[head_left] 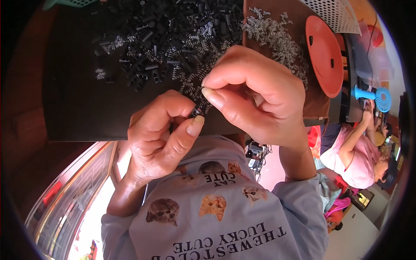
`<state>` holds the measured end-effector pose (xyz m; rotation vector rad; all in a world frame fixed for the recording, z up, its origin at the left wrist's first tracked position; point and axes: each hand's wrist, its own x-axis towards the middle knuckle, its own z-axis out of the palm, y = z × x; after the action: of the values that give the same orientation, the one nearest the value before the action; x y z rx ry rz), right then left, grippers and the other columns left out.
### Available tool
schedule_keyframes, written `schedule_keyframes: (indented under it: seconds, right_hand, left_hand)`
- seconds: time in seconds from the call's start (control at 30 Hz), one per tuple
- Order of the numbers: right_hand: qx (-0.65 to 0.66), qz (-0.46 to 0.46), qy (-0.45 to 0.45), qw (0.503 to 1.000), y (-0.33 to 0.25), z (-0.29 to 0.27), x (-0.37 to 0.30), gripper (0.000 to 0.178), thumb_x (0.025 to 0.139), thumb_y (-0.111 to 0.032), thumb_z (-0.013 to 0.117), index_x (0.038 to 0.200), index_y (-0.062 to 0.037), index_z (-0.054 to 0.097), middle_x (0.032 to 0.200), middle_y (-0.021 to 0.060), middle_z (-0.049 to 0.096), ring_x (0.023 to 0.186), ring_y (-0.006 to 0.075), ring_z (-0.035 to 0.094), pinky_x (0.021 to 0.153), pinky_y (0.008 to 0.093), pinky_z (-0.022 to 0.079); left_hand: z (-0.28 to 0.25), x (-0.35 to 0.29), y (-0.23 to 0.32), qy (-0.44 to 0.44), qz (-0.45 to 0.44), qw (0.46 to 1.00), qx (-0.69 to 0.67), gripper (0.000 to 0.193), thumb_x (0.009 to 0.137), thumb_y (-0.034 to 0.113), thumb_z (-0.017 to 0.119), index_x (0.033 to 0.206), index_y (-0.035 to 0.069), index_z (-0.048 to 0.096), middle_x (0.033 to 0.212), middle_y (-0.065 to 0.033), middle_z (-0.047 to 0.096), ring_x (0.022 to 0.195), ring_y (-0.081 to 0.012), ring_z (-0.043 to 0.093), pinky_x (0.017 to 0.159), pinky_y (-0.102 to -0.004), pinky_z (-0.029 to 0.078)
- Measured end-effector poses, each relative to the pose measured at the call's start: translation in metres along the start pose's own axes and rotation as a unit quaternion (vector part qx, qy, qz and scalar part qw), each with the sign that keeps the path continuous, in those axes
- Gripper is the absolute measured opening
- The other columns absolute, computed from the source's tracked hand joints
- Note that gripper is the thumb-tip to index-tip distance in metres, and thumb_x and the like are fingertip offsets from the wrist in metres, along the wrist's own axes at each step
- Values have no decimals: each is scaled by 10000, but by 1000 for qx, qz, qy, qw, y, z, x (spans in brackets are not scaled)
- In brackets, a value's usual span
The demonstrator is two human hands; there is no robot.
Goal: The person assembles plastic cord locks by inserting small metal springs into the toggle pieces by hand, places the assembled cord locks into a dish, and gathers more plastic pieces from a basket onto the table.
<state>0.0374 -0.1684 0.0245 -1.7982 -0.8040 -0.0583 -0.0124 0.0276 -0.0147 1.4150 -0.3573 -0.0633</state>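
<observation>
My left hand (162,134) pinches a small black plastic part (196,111) between thumb and forefinger, its end toward my right hand. Just above it, my right hand (255,95) is closed in a pinch, thumb tip against forefinger. Something tiny and dark shows at those fingertips, too small to name. Beyond my hands lies a heap of black plastic parts (151,37), short and tube-like, some with holes. Small metal coil springs (277,37) are spread at the far right, and more are mixed among the black parts.
A red plate (323,78) with a few small black pieces sits on the right, near a white perforated basket (336,15). A green basket (69,2) edges in at the far left. Farther right are a blue fan (382,99) and a person in pink (355,156).
</observation>
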Motion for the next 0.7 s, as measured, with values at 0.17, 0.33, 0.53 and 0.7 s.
schedule_keyframes:
  seconds: [0.17, 0.33, 0.53, 0.7]
  right_hand:
    - [4, 23, -6, 1000, -3, -1, 1, 109, 832, 65, 655, 938, 48, 639, 829, 64, 593, 632, 63, 507, 527, 198, 358]
    - [26, 38, -12, 999, -4, -2, 1, 123, 835, 67, 655, 956, 55, 638, 844, 74, 600, 644, 64, 522, 532, 194, 365]
    - [46, 54, -12, 997, -6, -2, 1, 119, 842, 75, 650, 958, 53, 632, 844, 69, 601, 642, 52, 515, 528, 192, 359]
    - [39, 60, -5, 997, -5, -2, 0, 111, 841, 74, 649, 946, 41, 633, 828, 54, 600, 621, 50, 494, 520, 196, 352]
  left_hand:
    - [1, 1, -5, -2, 28, 999, -15, 95, 885, -37, 656, 928, -52, 573, 797, -21, 533, 621, -42, 406, 540, -193, 337]
    - [2, 1, -3, -2, 32, 999, -10, 95, 882, -38, 660, 920, -52, 574, 799, -30, 539, 620, -48, 411, 538, -198, 342]
    - [0, 2, -2, -6, 35, 999, 8, 99, 876, -39, 667, 912, -51, 576, 786, -40, 540, 611, -60, 420, 534, -207, 347]
    - [0, 2, -1, -8, 37, 999, 17, 103, 871, -38, 671, 908, -51, 576, 776, -42, 536, 606, -66, 423, 533, -211, 349]
